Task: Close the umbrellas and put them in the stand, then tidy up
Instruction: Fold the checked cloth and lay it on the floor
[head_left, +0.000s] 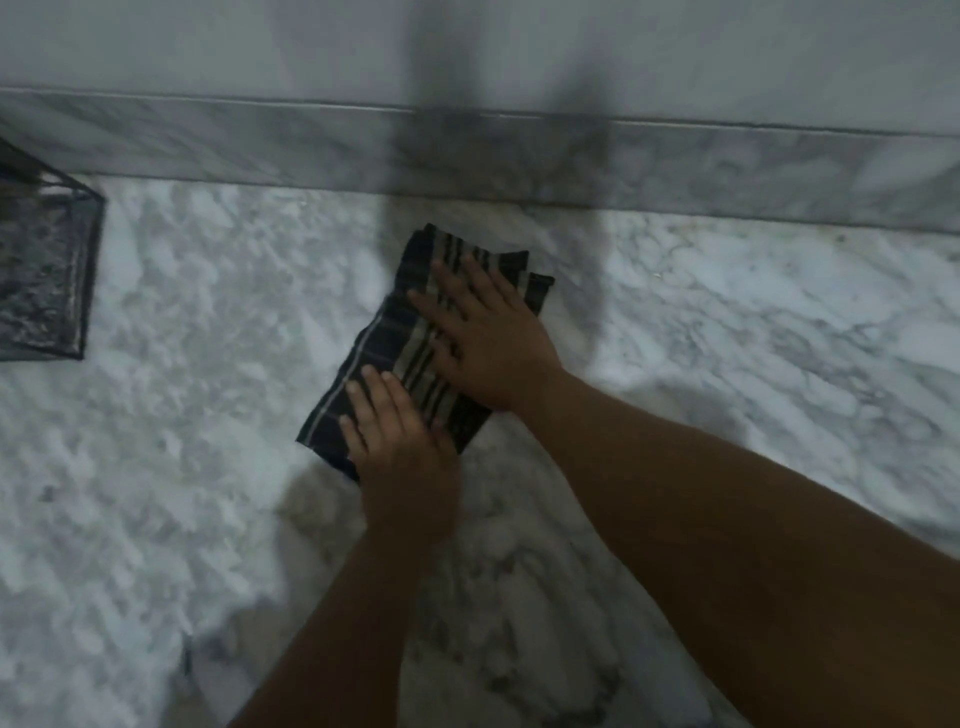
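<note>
Hands, left hand and right hand, are lying flat with straight fingers on the folded cloth, which is wanting even pressure across the marble floor near the wall edge.

The dark wire-frame stand is cut off by the left edge. The folded dark striped cloth is partly hidden under both hands; the whole picture is blurred.

Floor: white marble with grey veining, filling most of what I look down on; blurred in places. Skirting: a low band of the same grey-veined marble, running along the far edge of the floor. Wall: plain, pale, rising above the skirting. A dark shadow crosses wall and skirting ahead of me.
</note>
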